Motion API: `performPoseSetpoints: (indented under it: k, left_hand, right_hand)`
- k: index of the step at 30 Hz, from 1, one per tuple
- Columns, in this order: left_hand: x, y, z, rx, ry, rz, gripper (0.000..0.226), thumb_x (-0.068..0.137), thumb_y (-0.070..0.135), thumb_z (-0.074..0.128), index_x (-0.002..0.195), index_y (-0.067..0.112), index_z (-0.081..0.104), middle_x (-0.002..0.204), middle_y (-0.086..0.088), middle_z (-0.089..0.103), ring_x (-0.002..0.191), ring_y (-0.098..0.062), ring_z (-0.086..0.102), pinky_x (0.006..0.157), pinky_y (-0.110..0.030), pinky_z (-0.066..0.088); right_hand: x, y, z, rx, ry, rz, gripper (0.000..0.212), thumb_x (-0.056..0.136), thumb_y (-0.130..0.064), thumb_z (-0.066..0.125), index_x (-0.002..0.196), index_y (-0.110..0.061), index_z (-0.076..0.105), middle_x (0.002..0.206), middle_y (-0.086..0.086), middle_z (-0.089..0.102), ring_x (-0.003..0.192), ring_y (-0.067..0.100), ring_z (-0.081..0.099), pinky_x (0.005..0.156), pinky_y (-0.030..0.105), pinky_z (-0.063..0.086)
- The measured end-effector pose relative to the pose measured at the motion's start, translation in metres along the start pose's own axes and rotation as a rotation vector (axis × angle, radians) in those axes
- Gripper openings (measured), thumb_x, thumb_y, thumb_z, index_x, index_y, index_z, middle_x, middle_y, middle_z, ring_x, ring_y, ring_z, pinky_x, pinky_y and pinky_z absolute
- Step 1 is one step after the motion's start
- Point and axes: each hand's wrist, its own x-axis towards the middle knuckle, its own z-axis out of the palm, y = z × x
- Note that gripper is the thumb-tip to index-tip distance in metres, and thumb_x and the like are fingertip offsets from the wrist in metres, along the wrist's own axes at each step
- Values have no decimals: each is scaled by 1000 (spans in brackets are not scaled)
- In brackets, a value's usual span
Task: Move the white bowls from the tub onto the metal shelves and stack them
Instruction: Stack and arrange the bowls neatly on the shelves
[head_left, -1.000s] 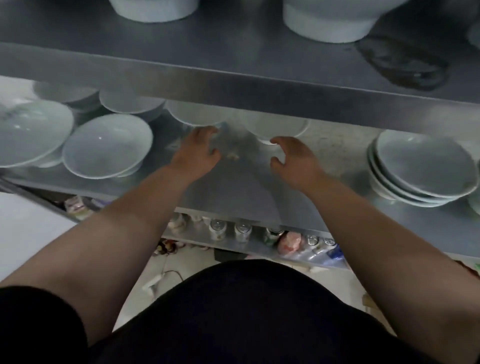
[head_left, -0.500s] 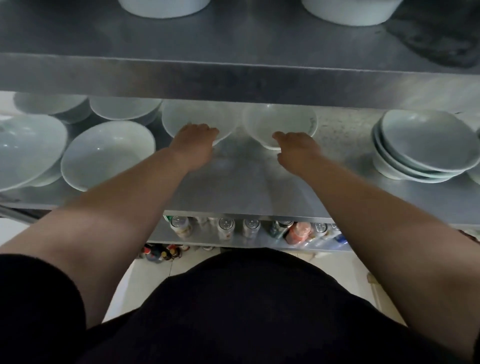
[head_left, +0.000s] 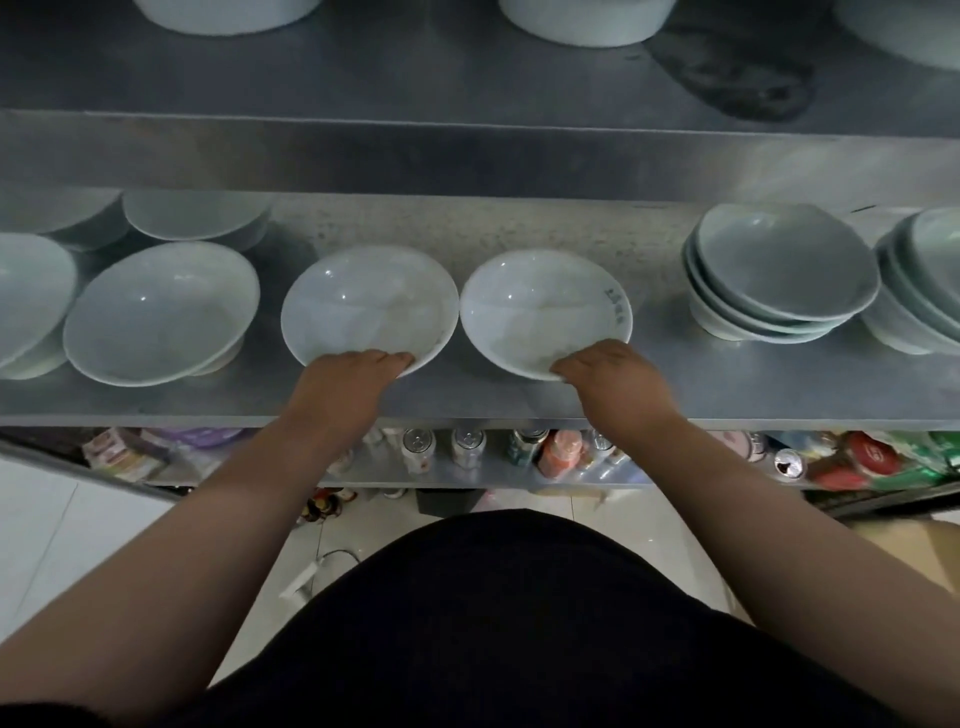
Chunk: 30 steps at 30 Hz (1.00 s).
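Observation:
Two white bowls sit side by side on the middle metal shelf. My left hand grips the near rim of the left bowl. My right hand grips the near rim of the right bowl, which has a small dark print on its right inner wall. Both bowls are upright and rest near the shelf's front edge. The tub is out of view.
Stacks of white bowls stand to the right and far right, tilted bowls to the left. The upper shelf overhangs, with large white vessels on it. Cans and bottles line the lower shelf.
Both hands have taken hold of the two bowls at the back of the shelf and drawn them forward toward the front edge. The camera has tilted down a little.

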Motion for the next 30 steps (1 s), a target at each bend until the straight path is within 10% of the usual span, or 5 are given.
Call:
performPoseSetpoints:
  k: [13, 30]
  left_hand:
    - [20, 115, -66, -94, 478, -73, 50, 78, -3, 61, 123, 18, 63, 98, -14, 72, 77, -39, 68, 60, -42, 54]
    - [150, 363, -119, -108, 482, 119, 50, 87, 8, 52, 128, 36, 58, 116, -5, 68, 100, -34, 64, 77, -35, 51]
  right_hand:
    - [-65, 123, -67, -20, 454, -139, 30, 74, 6, 65, 96, -14, 73, 83, 6, 69, 79, 33, 62, 73, 38, 52]
    - [-202, 382, -116, -204, 337, 280, 19, 85, -5, 59, 99, -8, 70, 85, 17, 70, 79, 40, 62, 65, 40, 52]
